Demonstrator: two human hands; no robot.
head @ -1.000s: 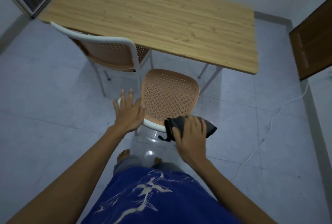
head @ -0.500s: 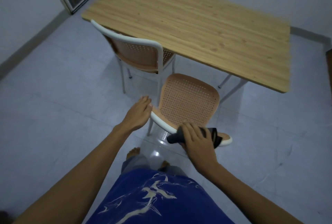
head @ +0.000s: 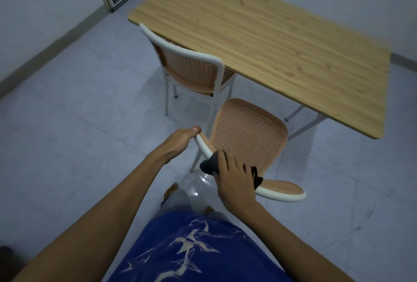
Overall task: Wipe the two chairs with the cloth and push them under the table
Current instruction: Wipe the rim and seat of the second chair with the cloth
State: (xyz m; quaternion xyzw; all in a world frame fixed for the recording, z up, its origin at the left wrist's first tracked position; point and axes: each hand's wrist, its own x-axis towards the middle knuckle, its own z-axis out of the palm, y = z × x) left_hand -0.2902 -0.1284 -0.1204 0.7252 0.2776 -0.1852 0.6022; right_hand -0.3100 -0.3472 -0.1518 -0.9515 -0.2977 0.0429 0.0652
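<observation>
Just off the near long edge of the pale wooden slatted table (head: 259, 33) stands the tan perforated chair (head: 248, 132) on its white tube frame. The left hand (head: 178, 141) curls round the left end of its top rail. The right hand (head: 234, 180) clasps the soft dark cloth (head: 208, 165) over that rail. The chair looks light and stiff, so it is probably best pushed by the rail. A second matching chair (head: 191, 71) sits partly under the table.
</observation>
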